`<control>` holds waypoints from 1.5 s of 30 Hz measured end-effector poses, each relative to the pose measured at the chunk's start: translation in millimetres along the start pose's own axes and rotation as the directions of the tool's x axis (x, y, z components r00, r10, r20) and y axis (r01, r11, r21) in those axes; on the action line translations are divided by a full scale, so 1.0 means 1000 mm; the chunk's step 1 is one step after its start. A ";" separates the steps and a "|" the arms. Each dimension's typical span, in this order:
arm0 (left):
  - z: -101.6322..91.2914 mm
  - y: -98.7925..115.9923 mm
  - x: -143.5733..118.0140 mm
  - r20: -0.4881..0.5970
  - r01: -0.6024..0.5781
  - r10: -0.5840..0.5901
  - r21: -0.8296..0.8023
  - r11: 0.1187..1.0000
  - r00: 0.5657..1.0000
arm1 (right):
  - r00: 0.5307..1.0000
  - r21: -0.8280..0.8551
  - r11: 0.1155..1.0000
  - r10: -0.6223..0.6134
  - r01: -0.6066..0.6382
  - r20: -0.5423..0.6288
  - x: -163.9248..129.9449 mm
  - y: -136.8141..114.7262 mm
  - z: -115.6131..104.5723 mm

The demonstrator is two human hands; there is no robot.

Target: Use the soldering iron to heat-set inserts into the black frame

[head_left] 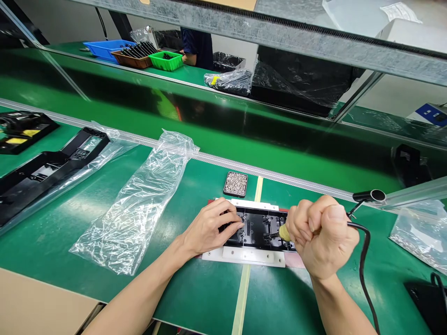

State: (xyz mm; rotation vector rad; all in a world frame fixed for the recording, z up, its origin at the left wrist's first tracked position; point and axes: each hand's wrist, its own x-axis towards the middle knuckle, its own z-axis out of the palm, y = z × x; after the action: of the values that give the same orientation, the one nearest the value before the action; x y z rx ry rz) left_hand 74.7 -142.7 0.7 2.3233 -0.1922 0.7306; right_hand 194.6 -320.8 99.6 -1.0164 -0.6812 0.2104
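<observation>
Standing by the line here: big green bench (195, 298) with the belt (209, 121) running behind it. Left of the work there's an empty clear bag (136, 204) lying flat, and further left another black housing (45, 167) half in its own bag.

The main thing is the black part (256, 229) sitting in a white jig (244, 256), right in front of the person, long axis running left to right across the bench. Both hands are on it from the near side, one at each end.

Left hand (209, 230) is down on the left end of the part, fingers curled and pressing on it, holding it steady rather than gripping anything.

Right hand (323, 237) is a tight fist wrapped around a driver (284, 232), only the yellowish nose poking out, pointing left and down into the right end of the part. Its black cable (365, 260) loops off to the right. So the tool hand is the one closest to the right end.

Small tray of screws (235, 184) sits just behind the jig, apart from it, nearer the left hand.
</observation>
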 end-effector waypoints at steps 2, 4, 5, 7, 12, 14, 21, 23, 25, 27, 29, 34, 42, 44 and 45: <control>0.000 0.000 0.000 -0.002 0.000 0.000 -0.008 1.000 1.000 | 1.000 -0.004 1.000 0.005 -0.005 0.001 0.000 0.000 -0.001; 0.001 -0.001 -0.001 -0.002 0.003 -0.003 -0.013 1.000 1.000 | 1.000 -0.010 1.000 0.007 -0.007 0.000 0.000 0.000 -0.001; 0.001 -0.001 -0.001 -0.001 0.005 -0.005 -0.013 1.000 1.000 | 1.000 -0.011 1.000 0.006 -0.006 0.001 0.000 0.000 -0.001; 0.001 -0.002 -0.001 0.002 0.006 -0.006 -0.012 1.000 1.000 | 1.000 -0.012 1.000 -0.002 0.002 0.002 0.000 0.000 -0.002; 0.000 -0.001 -0.001 0.005 0.005 -0.005 -0.011 1.000 1.000 | 1.000 -0.025 1.000 -0.014 0.014 -0.002 0.000 0.001 -0.001; 0.000 -0.001 -0.001 0.006 0.004 -0.004 -0.008 1.000 1.000 | 1.000 -0.029 0.999 -0.018 0.018 -0.004 0.000 0.001 0.000; 0.000 -0.001 0.000 0.007 0.000 0.000 -0.003 1.000 1.000 | 1.000 -0.038 0.999 -0.019 0.018 -0.006 0.000 0.000 0.000; 0.000 -0.001 0.000 0.005 -0.005 0.005 -0.003 1.000 1.000 | 1.000 -0.044 0.999 -0.023 0.023 -0.009 0.000 0.000 0.000; 0.000 -0.001 0.000 0.004 -0.006 0.006 -0.004 1.000 1.000 | 1.000 -0.048 0.999 -0.022 0.021 -0.013 0.000 0.000 0.000; 0.000 -0.001 0.000 0.005 -0.003 0.003 -0.005 1.000 1.000 | 1.000 -0.045 0.999 -0.014 0.013 -0.015 0.000 0.000 -0.001; 0.001 -0.001 0.000 0.007 0.002 -0.002 -0.005 1.000 1.000 | 1.000 -0.040 0.999 -0.008 0.007 -0.009 0.000 0.000 -0.001; 0.001 -0.001 -0.001 0.008 0.003 -0.003 -0.004 1.000 1.000 | 1.000 -0.040 0.999 -0.010 0.011 0.003 0.000 0.000 -0.001; 0.001 -0.002 -0.001 0.003 0.001 -0.001 0.000 1.000 1.000 | 1.000 -0.046 0.999 -0.006 0.006 -0.005 0.001 0.001 0.000; 0.001 -0.002 -0.001 0.004 0.003 -0.003 -0.006 1.000 1.000 | 1.000 -0.043 0.999 -0.006 0.006 -0.006 0.001 0.000 0.000; 0.001 -0.002 -0.001 0.005 0.002 -0.002 -0.008 1.000 1.000 | 1.000 -0.043 0.999 -0.009 0.008 -0.006 0.000 0.000 0.000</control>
State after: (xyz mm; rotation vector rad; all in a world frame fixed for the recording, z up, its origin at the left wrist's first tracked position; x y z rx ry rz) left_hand 74.9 -142.1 -1.1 2.3177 -0.1943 0.7213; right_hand 194.9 -320.4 99.7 -1.0545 -0.6869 0.1859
